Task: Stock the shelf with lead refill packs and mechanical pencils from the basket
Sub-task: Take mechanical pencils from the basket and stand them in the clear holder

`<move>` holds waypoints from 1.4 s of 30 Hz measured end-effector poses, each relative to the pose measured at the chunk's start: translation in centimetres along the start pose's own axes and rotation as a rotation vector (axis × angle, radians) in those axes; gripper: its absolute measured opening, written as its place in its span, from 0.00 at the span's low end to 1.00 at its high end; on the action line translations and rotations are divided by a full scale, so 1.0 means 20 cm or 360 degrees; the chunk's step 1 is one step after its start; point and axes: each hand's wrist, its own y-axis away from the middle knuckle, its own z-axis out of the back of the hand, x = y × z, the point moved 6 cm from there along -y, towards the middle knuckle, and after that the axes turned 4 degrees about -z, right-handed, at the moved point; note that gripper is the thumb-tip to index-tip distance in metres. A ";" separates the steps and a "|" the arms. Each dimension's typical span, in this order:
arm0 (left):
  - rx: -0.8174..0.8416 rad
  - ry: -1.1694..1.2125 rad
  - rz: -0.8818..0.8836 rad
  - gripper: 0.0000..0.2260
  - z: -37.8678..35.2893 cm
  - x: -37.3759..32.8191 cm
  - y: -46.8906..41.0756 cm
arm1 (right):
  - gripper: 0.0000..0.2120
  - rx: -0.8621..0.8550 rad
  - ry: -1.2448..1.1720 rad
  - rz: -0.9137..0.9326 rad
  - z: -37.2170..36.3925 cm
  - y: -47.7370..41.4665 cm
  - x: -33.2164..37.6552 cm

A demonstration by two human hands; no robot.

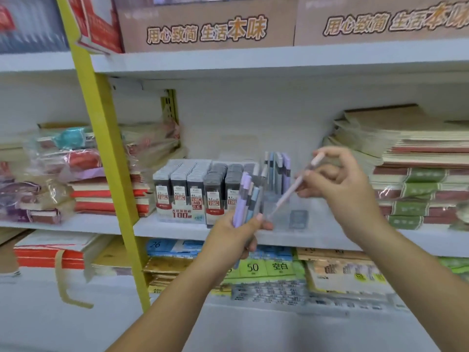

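Observation:
My left hand grips a bunch of pastel mechanical pencils, purple and blue, held upright in front of the white shelf. My right hand pinches a single pink mechanical pencil, slanted with its tip down toward a clear plastic holder on the shelf. Several pencils stand in the back of that holder. Left of it, rows of lead refill packs sit in a display tray. The basket is out of view.
Stacks of wrapped notebooks lie left of the refill packs, and notebook piles fill the right end. A yellow upright post crosses the shelf front. Cardboard boxes sit above; paper goods lie on the lower shelf.

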 end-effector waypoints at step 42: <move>-0.0271 0.0095 -0.0258 0.07 0.20 -0.18 -0.30 | 0.12 0.0218 0.1826 0.0517 -0.26 -0.59 -0.21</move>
